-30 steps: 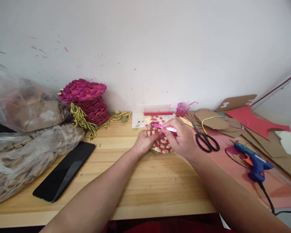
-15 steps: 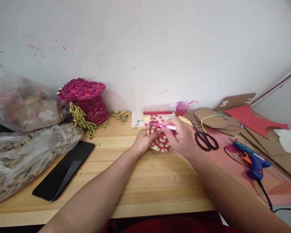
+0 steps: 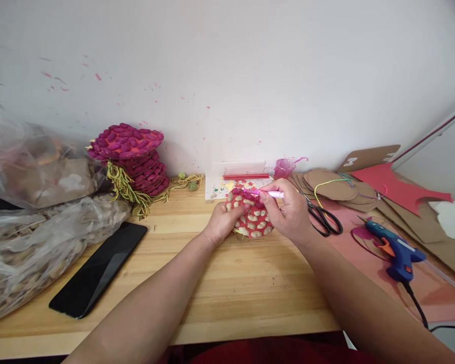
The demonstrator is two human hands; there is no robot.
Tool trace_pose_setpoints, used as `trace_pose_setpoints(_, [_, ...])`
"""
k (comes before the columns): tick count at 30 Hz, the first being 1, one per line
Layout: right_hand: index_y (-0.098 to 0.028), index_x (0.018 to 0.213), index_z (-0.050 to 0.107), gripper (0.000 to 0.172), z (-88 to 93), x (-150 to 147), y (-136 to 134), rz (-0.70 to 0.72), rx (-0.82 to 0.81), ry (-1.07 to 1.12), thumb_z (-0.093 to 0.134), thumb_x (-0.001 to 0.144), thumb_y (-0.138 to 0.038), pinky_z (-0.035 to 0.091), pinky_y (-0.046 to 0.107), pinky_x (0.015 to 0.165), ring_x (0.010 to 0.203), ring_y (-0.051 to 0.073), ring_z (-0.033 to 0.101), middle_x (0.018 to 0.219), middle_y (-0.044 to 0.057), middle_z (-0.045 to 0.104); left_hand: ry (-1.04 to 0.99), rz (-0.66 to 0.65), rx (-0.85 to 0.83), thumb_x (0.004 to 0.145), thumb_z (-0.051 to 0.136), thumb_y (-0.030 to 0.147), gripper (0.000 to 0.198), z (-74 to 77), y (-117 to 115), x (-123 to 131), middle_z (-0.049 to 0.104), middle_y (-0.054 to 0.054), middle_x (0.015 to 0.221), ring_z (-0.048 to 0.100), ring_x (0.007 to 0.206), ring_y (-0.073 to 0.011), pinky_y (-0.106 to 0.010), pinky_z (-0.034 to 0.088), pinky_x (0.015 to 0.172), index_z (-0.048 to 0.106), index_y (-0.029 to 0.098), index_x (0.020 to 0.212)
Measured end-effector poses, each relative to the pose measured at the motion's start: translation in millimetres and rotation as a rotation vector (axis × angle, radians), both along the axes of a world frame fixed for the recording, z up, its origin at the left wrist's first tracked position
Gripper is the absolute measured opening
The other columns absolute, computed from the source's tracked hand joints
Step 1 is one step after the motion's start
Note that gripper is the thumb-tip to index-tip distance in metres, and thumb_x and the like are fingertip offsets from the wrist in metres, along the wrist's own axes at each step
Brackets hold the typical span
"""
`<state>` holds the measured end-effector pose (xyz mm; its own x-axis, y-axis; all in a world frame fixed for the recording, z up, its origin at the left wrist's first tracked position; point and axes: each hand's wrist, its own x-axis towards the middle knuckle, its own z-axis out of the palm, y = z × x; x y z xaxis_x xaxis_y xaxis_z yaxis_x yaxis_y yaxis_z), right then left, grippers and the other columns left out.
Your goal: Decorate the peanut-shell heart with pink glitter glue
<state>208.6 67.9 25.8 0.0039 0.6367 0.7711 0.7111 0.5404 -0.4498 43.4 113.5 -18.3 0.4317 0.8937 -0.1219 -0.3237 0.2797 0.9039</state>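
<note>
My left hand [image 3: 224, 222] grips the left edge of a red disc covered in peanuts [image 3: 252, 219], thumb on top. Peanuts along its far edge are magenta; the nearer ones are bare tan. Between the thumb and fingers of my right hand [image 3: 290, 215] is a paintbrush with a white-pink handle [image 3: 275, 194], its tip at the magenta peanuts. Just behind the disc lies a white sheet [image 3: 210, 184] scattered with small red, yellow and green stars [image 3: 233, 185]. A pink-stained plastic cup [image 3: 283, 167] stands behind my right hand.
Magenta peanut-covered discs [image 3: 127, 146] are stacked at back left, with yellow-green string tassels [image 3: 119, 184]. A black phone [image 3: 100, 270] and plastic bags [image 3: 53, 247] lie left. Right are scissors [image 3: 324, 220], a blue glue gun [image 3: 400, 258], cardboard circles [image 3: 329, 184] and red paper [image 3: 398, 187].
My right hand has shifted slightly right and the brush handle now lies more level. More of the disc's face shows, with magenta peanuts visible along its far edge.
</note>
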Motion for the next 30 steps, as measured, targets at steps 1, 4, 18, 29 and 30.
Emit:
trace_pose_setpoints(1, [-0.023, 0.092, 0.061, 0.006, -0.1, 0.9, 0.3, -0.003, -0.011, 0.039, 0.061, 0.096, -0.027, 0.051, 0.034, 0.076, 0.081, 0.019, 0.066, 0.087, 0.003, 0.070, -0.002, -0.002, -0.001, 0.059, 0.094, 0.043, 0.046, -0.5, 0.0, 0.1, 0.080, -0.010, 0.083, 0.076, 0.077, -0.0282, -0.042, 0.061, 0.082, 0.077, 0.013, 0.090])
trace_pose_setpoints(4, [-0.023, 0.093, 0.061, 0.008, -1.4, 2.0, 1.9, 0.049, -0.085, 0.166, 0.060, 0.097, -0.030, 0.051, 0.032, 0.073, 0.077, 0.017, 0.066, 0.086, 0.002, 0.070, -0.009, -0.018, 0.006, 0.059, 0.094, 0.043, 0.047, -1.7, 0.1, 0.2, 0.081, -0.011, 0.085, 0.076, 0.076, -0.0272, -0.042, 0.060, 0.082, 0.077, 0.013, 0.091])
trace_pose_setpoints(18, [-0.023, 0.091, 0.060, 0.014, -3.3, 0.1, 4.0, 0.051, -0.162, 0.284, 0.062, 0.096, -0.036, 0.051, 0.030, 0.068, 0.071, 0.015, 0.065, 0.080, 0.001, 0.069, -0.005, -0.023, 0.015, 0.059, 0.093, 0.046, 0.049, -3.3, -1.0, -0.7, 0.081, -0.012, 0.089, 0.077, 0.082, -0.0302, -0.044, 0.059, 0.085, 0.077, 0.013, 0.092])
trace_pose_setpoints(29, [-0.023, 0.092, 0.059, 0.018, -8.6, 3.6, 6.6, 0.044, -0.174, 0.351, 0.062, 0.096, -0.040, 0.049, 0.029, 0.065, 0.070, 0.016, 0.064, 0.078, 0.001, 0.069, 0.000, -0.034, 0.008, 0.059, 0.093, 0.046, 0.050, -2.5, -0.6, -1.9, 0.081, -0.013, 0.088, 0.077, 0.084, -0.0307, -0.043, 0.061, 0.084, 0.077, 0.013, 0.092])
trace_pose_setpoints(30, [-0.023, 0.092, 0.059, 0.019, -8.1, 3.8, 6.6, 0.045, -0.177, 0.362, 0.062, 0.096, -0.041, 0.049, 0.029, 0.065, 0.069, 0.016, 0.064, 0.078, 0.000, 0.069, -0.003, -0.034, 0.006, 0.057, 0.094, 0.046, 0.051, -2.0, -0.8, -2.0, 0.081, -0.013, 0.088, 0.077, 0.085, -0.0314, -0.044, 0.061, 0.085, 0.077, 0.013, 0.092])
